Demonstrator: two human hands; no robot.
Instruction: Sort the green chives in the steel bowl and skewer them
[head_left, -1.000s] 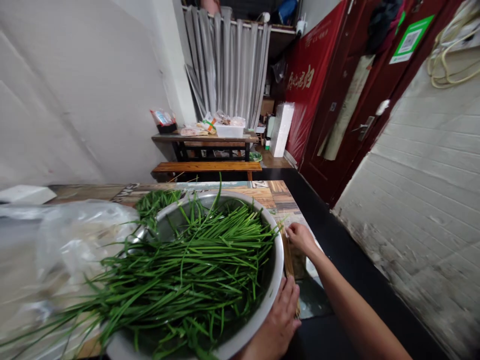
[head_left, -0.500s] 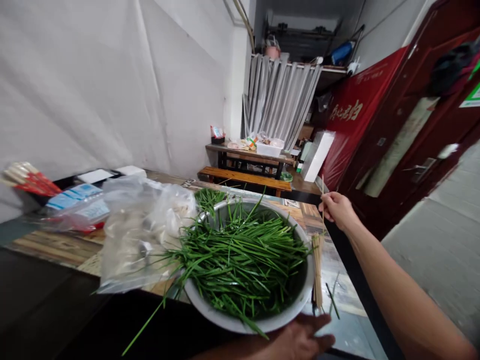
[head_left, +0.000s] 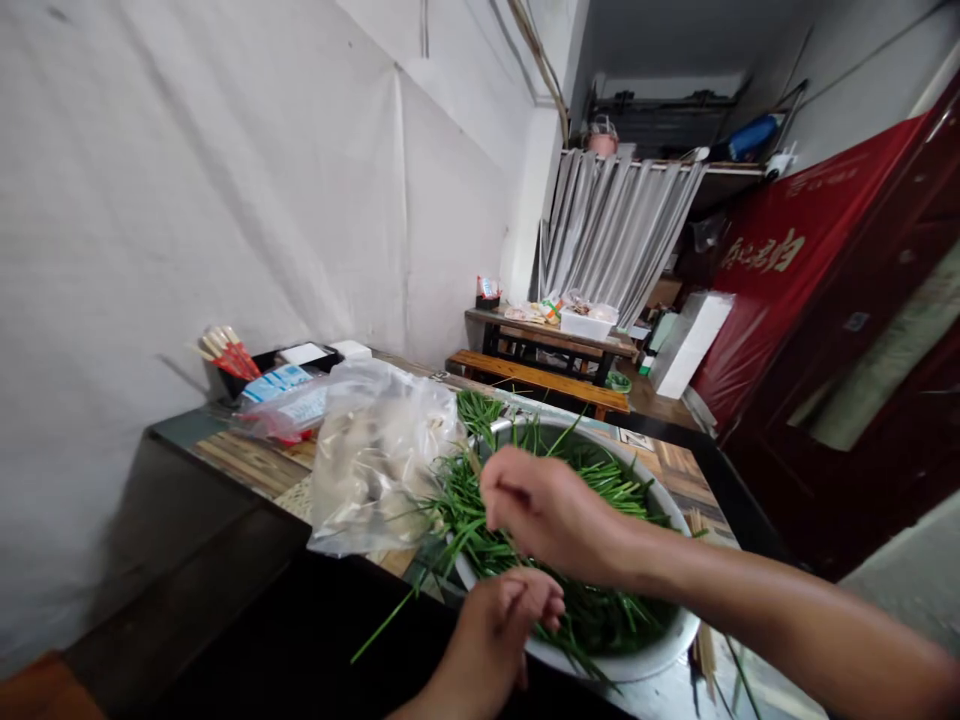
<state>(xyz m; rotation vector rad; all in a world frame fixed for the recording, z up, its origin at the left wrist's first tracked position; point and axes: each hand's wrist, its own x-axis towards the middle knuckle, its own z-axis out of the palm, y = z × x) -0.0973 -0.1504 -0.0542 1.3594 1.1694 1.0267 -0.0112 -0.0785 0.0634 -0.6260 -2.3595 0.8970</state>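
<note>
A metal bowl (head_left: 667,640) full of long green chives (head_left: 600,480) stands on the wooden table (head_left: 247,455). My right hand (head_left: 547,515) hovers over the chives with its fingers pinched together. What looks like a thin bamboo skewer is between them, though it is blurred. My left hand (head_left: 499,625) is at the bowl's near rim. Its fingers are curled against the chives that hang over the edge, and I cannot tell whether it grips them. A bundle of bamboo skewers (head_left: 701,645) lies just right of the bowl.
A clear plastic bag (head_left: 375,460) lies left of the bowl, touching it. Behind it are chopsticks in red sleeves (head_left: 225,350) and blue packets (head_left: 274,383). A white sheet covers the left wall. A far table (head_left: 555,335) with a bench (head_left: 540,375) stands ahead, a red door (head_left: 862,330) at right.
My right hand has come in from the table's right edge to above the chives. My left hand has shifted left along the bowl's near rim. The view has swung left and up.
</note>
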